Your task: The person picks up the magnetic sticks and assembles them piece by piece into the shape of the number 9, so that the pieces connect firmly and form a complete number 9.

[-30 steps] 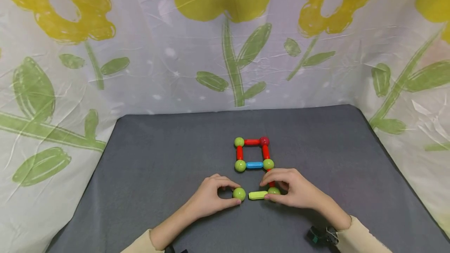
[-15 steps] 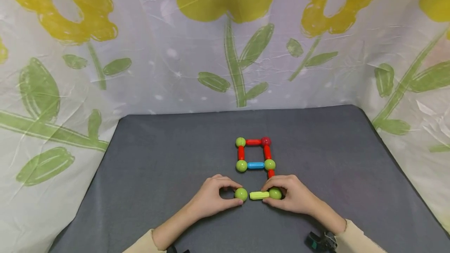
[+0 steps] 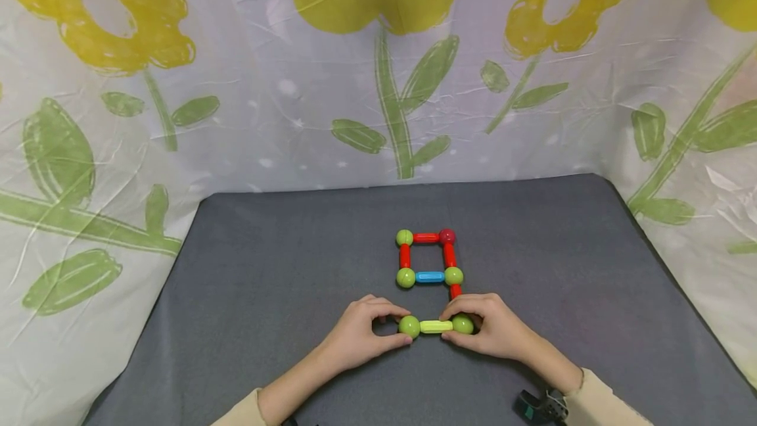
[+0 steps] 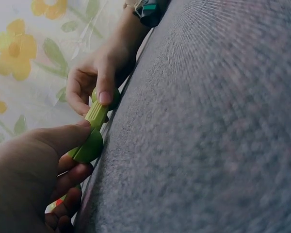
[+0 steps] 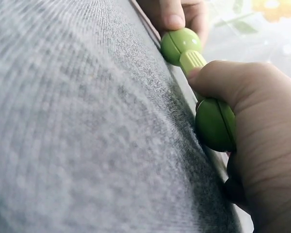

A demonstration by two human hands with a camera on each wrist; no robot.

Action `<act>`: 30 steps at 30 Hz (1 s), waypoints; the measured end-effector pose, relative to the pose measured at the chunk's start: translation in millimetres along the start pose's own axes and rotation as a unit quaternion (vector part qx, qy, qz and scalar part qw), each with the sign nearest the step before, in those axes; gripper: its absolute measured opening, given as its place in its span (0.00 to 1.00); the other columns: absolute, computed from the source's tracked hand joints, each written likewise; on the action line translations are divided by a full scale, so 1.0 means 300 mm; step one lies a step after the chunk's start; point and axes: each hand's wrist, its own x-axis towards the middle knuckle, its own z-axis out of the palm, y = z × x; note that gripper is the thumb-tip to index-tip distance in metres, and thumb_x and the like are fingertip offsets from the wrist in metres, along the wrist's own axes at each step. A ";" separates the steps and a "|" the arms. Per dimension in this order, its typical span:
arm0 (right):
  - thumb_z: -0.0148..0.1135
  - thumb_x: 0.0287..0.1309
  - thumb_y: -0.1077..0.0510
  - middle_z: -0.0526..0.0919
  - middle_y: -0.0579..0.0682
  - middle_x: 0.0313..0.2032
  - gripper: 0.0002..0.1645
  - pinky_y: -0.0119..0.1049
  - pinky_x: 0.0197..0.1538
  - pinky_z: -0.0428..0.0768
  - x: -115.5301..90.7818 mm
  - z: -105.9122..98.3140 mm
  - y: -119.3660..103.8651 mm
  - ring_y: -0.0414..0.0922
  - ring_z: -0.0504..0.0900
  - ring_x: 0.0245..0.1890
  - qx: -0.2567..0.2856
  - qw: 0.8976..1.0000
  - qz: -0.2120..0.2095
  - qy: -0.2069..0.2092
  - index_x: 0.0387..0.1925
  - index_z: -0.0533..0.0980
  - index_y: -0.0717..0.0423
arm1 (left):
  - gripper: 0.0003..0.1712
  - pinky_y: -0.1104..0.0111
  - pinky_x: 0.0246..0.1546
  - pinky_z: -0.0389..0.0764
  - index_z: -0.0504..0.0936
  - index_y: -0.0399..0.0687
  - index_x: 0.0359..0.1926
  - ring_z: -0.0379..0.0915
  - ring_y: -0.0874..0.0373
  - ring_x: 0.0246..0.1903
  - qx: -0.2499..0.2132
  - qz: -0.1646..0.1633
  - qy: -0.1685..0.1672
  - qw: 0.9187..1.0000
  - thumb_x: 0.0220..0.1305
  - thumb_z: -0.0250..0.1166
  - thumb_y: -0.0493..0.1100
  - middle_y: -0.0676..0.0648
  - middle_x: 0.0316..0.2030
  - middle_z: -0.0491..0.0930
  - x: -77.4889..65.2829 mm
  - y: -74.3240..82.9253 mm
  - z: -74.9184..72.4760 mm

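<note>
My left hand (image 3: 362,329) pinches a green ball (image 3: 409,327) between thumb and fingers. The ball meets the left end of a yellow-green rod (image 3: 435,327), and a second green ball (image 3: 463,324) is at its right end. My right hand (image 3: 493,326) pinches the rod close to that second ball; the right wrist view shows the thumb (image 5: 218,80) on the rod. From the second ball's side a red rod (image 3: 455,292), partly hidden by the right fingers, runs up to the green corner ball (image 3: 453,276) of a square of rods and balls.
The square, lying flat behind the hands, has a blue rod (image 3: 430,277) in front, red rods elsewhere and a dark red ball (image 3: 447,236) at its back right corner. A grey cloth (image 3: 266,268) covers the table, and a flowered sheet (image 3: 254,130) hangs behind.
My left hand has moved right, bringing its ball against the rod's end and closing the gap. My right hand has shifted its grip from around the second ball onto the rod.
</note>
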 end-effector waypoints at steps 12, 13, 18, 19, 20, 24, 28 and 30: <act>0.84 0.54 0.61 0.89 0.36 0.41 0.20 0.26 0.37 0.80 -0.001 -0.001 -0.007 0.32 0.81 0.34 -0.008 1.000 0.013 -0.005 0.46 0.86 0.40 | 0.17 0.70 0.43 0.76 0.91 0.61 0.51 0.73 0.66 0.38 0.004 -0.009 -0.004 1.000 0.61 0.81 0.52 0.66 0.40 0.84 0.002 0.001 -0.001; 0.83 0.54 0.61 0.89 0.37 0.41 0.20 0.26 0.37 0.80 -0.002 -0.001 -0.009 0.32 0.81 0.34 -0.008 1.000 0.010 -0.004 0.46 0.86 0.41 | 0.17 0.70 0.43 0.76 0.91 0.61 0.51 0.73 0.66 0.38 0.003 -0.009 -0.006 1.000 0.62 0.81 0.53 0.67 0.40 0.84 0.002 0.001 -0.001; 0.82 0.55 0.62 0.90 0.41 0.40 0.19 0.26 0.35 0.80 -0.003 0.002 -0.013 0.33 0.81 0.32 -0.005 1.000 -0.008 -0.001 0.47 0.86 0.44 | 0.17 0.70 0.43 0.76 0.91 0.62 0.51 0.73 0.66 0.38 0.002 -0.004 -0.011 1.000 0.62 0.80 0.53 0.67 0.39 0.83 0.000 -0.002 -0.001; 0.83 0.55 0.62 0.89 0.40 0.40 0.19 0.25 0.34 0.79 -0.003 0.000 -0.012 0.32 0.80 0.31 -0.006 1.000 -0.008 -0.001 0.47 0.86 0.44 | 0.17 0.70 0.43 0.76 0.91 0.62 0.51 0.73 0.66 0.38 0.002 -0.001 -0.011 1.000 0.62 0.80 0.53 0.67 0.39 0.83 0.000 -0.003 -0.001; 0.83 0.55 0.61 0.89 0.39 0.40 0.19 0.24 0.33 0.78 -0.003 -0.001 -0.012 0.31 0.78 0.30 -0.006 1.000 -0.005 -0.003 0.47 0.86 0.43 | 0.17 0.70 0.43 0.76 0.91 0.61 0.51 0.73 0.66 0.38 0.002 0.001 -0.011 1.000 0.62 0.81 0.53 0.66 0.39 0.83 0.000 -0.003 0.000; 0.83 0.55 0.59 0.89 0.35 0.40 0.19 0.21 0.29 0.73 -0.004 -0.010 -0.008 0.29 0.73 0.28 -0.009 1.000 0.008 -0.013 0.46 0.86 0.40 | 0.17 0.71 0.44 0.77 0.91 0.61 0.51 0.73 0.67 0.39 0.002 0.004 -0.011 1.000 0.61 0.81 0.53 0.66 0.39 0.83 0.000 -0.004 0.002; 0.83 0.55 0.59 0.89 0.35 0.40 0.19 0.21 0.28 0.72 -0.006 -0.017 -0.006 0.28 0.72 0.27 -0.013 1.000 0.007 -0.021 0.46 0.87 0.40 | 0.17 0.71 0.44 0.77 0.91 0.61 0.51 0.73 0.67 0.39 0.003 0.001 -0.011 1.000 0.61 0.81 0.53 0.66 0.39 0.83 0.000 -0.004 0.007; 0.83 0.55 0.59 0.89 0.35 0.40 0.18 0.21 0.28 0.72 -0.005 -0.020 -0.007 0.28 0.72 0.27 -0.014 1.000 0.006 -0.022 0.46 0.87 0.40 | 0.17 0.71 0.44 0.77 0.91 0.62 0.51 0.73 0.67 0.39 0.005 -0.001 -0.010 1.000 0.61 0.81 0.53 0.67 0.39 0.83 0.001 -0.004 0.009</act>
